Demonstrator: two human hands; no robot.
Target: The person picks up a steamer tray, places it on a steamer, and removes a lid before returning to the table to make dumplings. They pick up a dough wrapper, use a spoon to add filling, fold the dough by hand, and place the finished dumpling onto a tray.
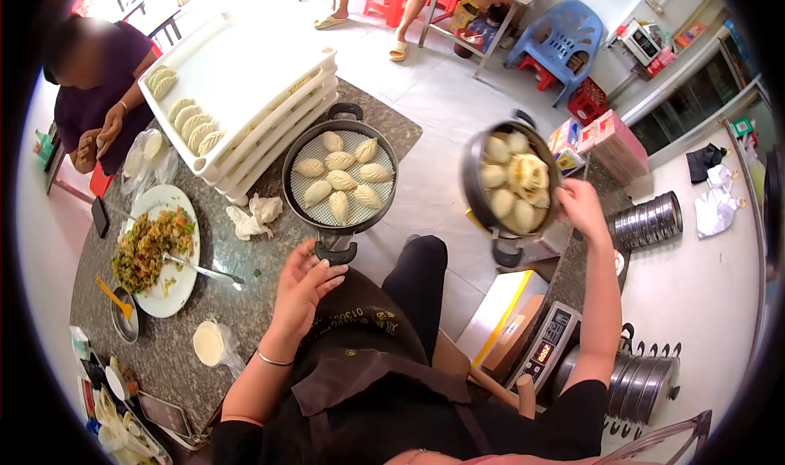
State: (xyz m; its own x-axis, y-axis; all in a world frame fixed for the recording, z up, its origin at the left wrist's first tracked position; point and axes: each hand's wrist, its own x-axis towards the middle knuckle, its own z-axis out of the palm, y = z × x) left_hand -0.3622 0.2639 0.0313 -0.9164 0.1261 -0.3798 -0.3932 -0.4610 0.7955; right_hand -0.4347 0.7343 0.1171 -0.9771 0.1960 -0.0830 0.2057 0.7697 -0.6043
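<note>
My left hand [304, 289] is closed at the near black handle of a round steamer pan [290, 188], which partly overhangs the table edge. On its perforated base lie several raw, pleated, leaf-shaped dumplings [339, 179]. My right hand [582, 207] grips the right side of a second steamer pan [473, 191], held up in the air and slightly blurred. This pan carries several round buns [500, 177] and a bun with orange filling showing through its broken top [530, 179]. The fingers of my right hand are partly hidden by the pan.
Stacked white trays [282, 125] with dumplings stand on the table [253, 293]. Nearby are a plate [186, 281] of chopped filling and a stack of wrappers [209, 344]. A scale [546, 346] is at my right. Across the table sits a person [114, 72], hands together.
</note>
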